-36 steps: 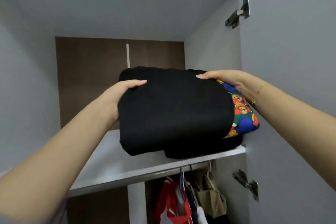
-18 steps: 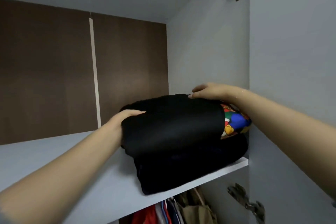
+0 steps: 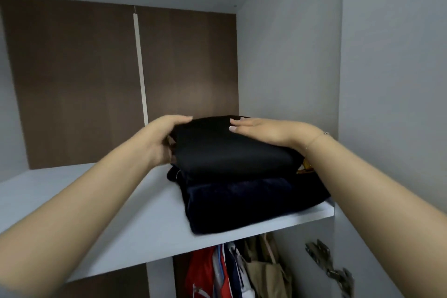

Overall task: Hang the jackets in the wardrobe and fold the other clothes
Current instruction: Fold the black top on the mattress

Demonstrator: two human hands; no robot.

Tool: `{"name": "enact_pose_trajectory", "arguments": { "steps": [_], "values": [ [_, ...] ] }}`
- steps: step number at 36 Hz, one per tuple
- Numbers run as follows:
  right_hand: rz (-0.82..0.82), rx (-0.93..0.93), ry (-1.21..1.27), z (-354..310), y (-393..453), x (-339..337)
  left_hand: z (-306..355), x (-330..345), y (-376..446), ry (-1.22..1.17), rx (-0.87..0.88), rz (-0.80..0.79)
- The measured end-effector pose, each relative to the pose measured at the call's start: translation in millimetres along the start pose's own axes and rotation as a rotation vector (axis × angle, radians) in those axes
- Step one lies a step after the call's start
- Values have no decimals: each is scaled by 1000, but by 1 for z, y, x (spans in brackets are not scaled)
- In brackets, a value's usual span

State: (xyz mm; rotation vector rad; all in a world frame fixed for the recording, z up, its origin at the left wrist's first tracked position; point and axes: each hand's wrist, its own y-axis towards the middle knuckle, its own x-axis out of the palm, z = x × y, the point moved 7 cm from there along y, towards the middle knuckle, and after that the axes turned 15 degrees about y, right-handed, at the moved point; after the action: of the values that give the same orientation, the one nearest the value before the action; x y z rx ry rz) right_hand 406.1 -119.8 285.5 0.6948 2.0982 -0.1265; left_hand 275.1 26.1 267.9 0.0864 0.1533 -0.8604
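Your two arms reach forward and up into the wardrobe, both hands on the stack (image 3: pixel 232 167) of folded clothes. Left hand (image 3: pixel 162 140): cupped round the stack's left edge, thumb over the top, fingers curled against the side, gripping the black top piece (image 3: pixel 227 152). Right hand (image 3: pixel 263 132): palm down, fingers straight and together, lying flat on the top piece near its back right part; a thin bracelet (image 3: pixel 314 138) at the wrist. Compared with half a second ago: the stack sits further in on the shelf (image 3: pixel 121 225), the right hand has slid from the back edge onto the top surface, the left hand has moved from the front left corner to the left side, and the coloured print at the right, then plainly showing, is now only a small yellow sliver (image 3: pixel 305 169) beside your right forearm. Stack position: on the shelf's right part, near the right wall (image 3: pixel 285 68), its lower dark navy piece (image 3: pixel 242 203) close to the front edge. The top piece lies directly under your right fingers and between the two hands. Below the shelf: hanging garments (image 3: pixel 217 271), red, white and blue, and a tan bag (image 3: pixel 268 271). Door hinge (image 3: pixel 329 266) at lower right.
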Motion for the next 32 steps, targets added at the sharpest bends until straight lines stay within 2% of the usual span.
{"name": "enact_pose_trajectory", "arguments": {
  "steps": [2, 4, 7, 10, 15, 20, 26, 30, 32],
  "values": [
    [-15, -3, 5, -2, 3, -2, 24, -5, -13, 215, 201, 72],
    [-38, -7, 25, 0, 4, -1, 36, 15, -29, 526, 352, 16],
    [-49, -24, 70, 9, 3, -2, 13, 51, -36, 789, 340, -126],
    [-28, -40, 117, 16, -2, 0, -8, 69, -37, 939, 347, -99],
    [95, -86, -45, 6, -14, 0, -15, 55, -50, 757, 399, 30],
    [203, -167, -136, 4, -58, 0, -13, 50, -83, 729, 531, 143],
    [432, -298, -242, -3, -155, 34, -35, 57, -143, 813, 721, 148],
    [477, -250, -277, 0, -227, 72, -62, 62, -191, 712, 840, 74],
    [519, -188, -249, 3, -266, 93, -83, 67, -215, 634, 862, -13]
  ]
}}
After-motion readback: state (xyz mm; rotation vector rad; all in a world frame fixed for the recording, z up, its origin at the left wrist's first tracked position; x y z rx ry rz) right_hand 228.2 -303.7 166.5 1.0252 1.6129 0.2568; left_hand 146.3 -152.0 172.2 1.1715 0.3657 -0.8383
